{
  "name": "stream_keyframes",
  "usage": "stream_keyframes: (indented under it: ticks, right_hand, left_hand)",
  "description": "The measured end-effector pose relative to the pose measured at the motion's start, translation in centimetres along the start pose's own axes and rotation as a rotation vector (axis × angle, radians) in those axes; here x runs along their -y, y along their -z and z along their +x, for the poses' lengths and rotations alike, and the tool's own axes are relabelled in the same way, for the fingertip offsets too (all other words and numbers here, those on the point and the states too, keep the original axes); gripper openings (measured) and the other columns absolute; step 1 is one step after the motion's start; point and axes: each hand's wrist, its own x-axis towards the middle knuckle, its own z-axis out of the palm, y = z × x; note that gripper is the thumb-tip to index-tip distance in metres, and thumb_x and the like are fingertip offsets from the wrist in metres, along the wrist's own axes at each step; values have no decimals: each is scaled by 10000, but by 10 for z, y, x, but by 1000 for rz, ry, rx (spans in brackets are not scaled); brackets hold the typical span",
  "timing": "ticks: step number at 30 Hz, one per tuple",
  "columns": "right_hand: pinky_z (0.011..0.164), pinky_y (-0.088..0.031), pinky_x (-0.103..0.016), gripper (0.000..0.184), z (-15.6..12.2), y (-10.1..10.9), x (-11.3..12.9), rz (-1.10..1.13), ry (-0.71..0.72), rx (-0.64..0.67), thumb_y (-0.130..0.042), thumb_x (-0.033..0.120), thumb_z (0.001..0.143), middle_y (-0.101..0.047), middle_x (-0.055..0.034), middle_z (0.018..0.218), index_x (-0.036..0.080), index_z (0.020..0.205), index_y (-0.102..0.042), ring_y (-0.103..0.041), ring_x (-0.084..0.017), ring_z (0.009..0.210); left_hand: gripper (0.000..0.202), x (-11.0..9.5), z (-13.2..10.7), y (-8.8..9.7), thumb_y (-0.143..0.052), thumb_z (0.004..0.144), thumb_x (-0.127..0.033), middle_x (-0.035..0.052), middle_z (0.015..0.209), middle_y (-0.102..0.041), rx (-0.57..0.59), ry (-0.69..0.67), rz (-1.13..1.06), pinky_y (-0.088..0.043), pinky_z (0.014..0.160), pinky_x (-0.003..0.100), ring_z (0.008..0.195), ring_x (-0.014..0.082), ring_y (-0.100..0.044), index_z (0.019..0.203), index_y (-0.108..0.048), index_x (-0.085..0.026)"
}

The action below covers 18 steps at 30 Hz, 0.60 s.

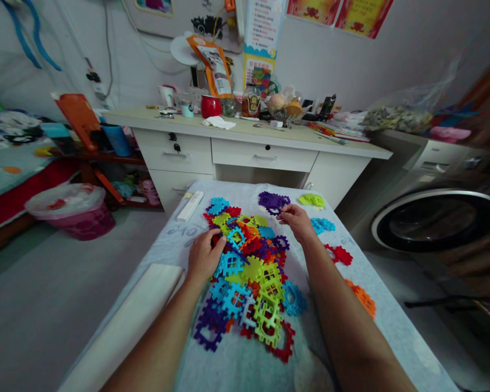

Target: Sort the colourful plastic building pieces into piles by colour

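Note:
A heap of interlocking plastic building pieces (251, 269), in blue, lime, purple, red and orange with notched edges, spreads over the cloth-covered table. At its left edge, my left hand (206, 253) has bent fingers and thumb closed among the pieces; what lies between them is partly hidden. Beyond the heap, my right hand (296, 220) pinches a purple piece (274, 211) at the near edge of a purple pile (273, 199). Right of that hand are separate groups: lime pieces (311, 200), blue pieces (323, 225), red pieces (343, 255) and orange pieces (362, 298).
A long white box (190, 206) lies at the table's far left, and a white board (142, 313) runs along the left edge. A white desk (265, 152) with jars and cups stands behind. A washing machine (424, 185) is at right, a pink bin (75, 212) at left.

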Motion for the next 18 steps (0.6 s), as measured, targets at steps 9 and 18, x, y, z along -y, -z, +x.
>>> stream_keyframes:
  ticks: [9, 18]
  right_hand:
    - [772, -485, -321, 83, 56, -10, -16, -553, 212, -370, -586, 209, 645, -636, -10, 744, 198, 727, -589, -595, -192, 759]
    - [888, -453, -317, 294, 91, -36, -9, -955, 250, -316, -428, 46, 750, -617, -98, 1004, 157, 876, -669, -576, -212, 952]
  left_hand:
    - [394, 0, 0, 0, -521, 863, -459, 97, 1166, -698, 1, 12, 12, -442, 1025, 456, 1114, 281, -609, 1118, -669, -197]
    - [390, -1, 0, 1, -520, 862, -457, 96, 1164, -699, 4, 10, 7, -440, 1029, 461, 1129, 282, -605, 1110, -670, -196]
